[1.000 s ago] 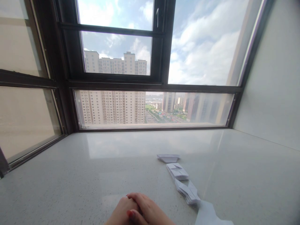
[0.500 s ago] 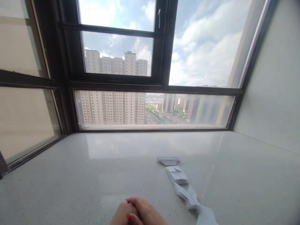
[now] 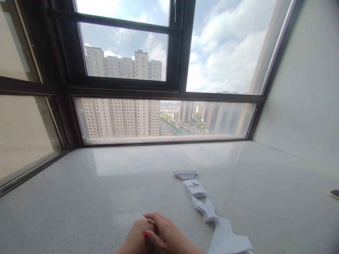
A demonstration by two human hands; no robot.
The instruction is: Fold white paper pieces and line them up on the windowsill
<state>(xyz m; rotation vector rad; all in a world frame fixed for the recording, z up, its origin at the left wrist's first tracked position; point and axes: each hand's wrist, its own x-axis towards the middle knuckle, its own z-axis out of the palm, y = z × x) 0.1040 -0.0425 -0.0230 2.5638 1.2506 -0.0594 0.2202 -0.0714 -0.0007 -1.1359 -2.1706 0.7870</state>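
Observation:
My left hand and my right hand are clasped together at the bottom middle of the view, over the white speckled sill. My right hand lies over my left, its fingers wrapped round it; a red thumbnail shows between them. The left hand looks curled closed, its fingertips mostly hidden. No object shows in either hand. To the right of my hands, apart from them, white folded paper pieces run in a slanting line: a flat boat-like one, a squarish folded stack, an angular stack and larger folded paper.
The pale sill reaches back to a dark window frame. Glass panes show tall buildings and cloudy sky outside. A white wall stands at the right. At the right edge is part of a dark, flat thing.
The view has turned slightly right and down, showing more of the larger folded paper and the dark thing at the right edge. My hands stay clasped; the paper pieces keep their arrangement.

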